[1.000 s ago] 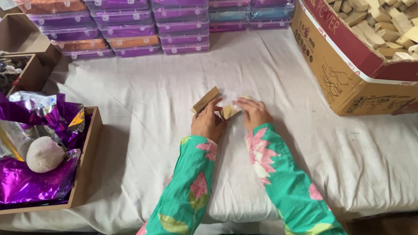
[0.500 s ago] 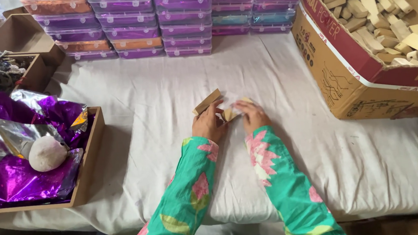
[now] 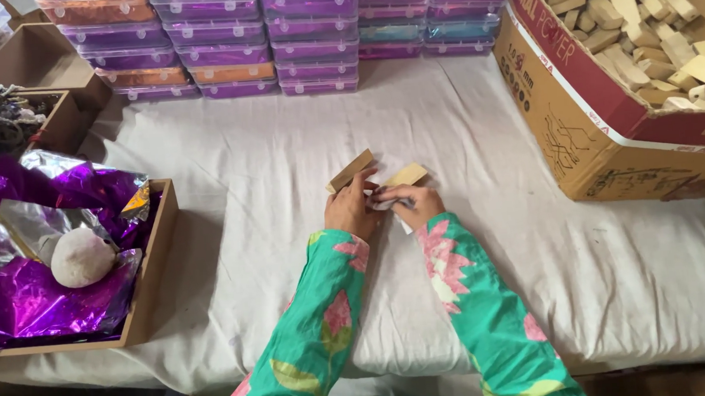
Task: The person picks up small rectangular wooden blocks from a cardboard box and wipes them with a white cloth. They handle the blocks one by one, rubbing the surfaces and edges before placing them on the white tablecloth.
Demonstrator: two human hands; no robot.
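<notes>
Now your left hand (image 3: 351, 210) grips one wooden block (image 3: 351, 171), long axis toward 2 o'clock; your right hand (image 3: 409, 205) pinches white wrapping (image 3: 386, 204) just below the second block (image 3: 405, 174).

Left hand (image 3: 352, 210): resting on white cloth (image 3: 284, 161), fingers against a tan wooden block (image 3: 350, 171) tilted up at one end.
Right hand (image 3: 411, 205): just beside the left, pressing on a bit of white wrapping (image 3: 386, 204), second wooden block (image 3: 405, 175) at its fingertips.
Right of cloth: cardboard box (image 3: 579, 124) full of wooden pieces.
Left: tray (image 3: 152, 270) with purple foil (image 3: 12, 296) and a pale ball (image 3: 81, 257).
Far edge: stacked purple plastic cases (image 3: 307, 27).
</notes>
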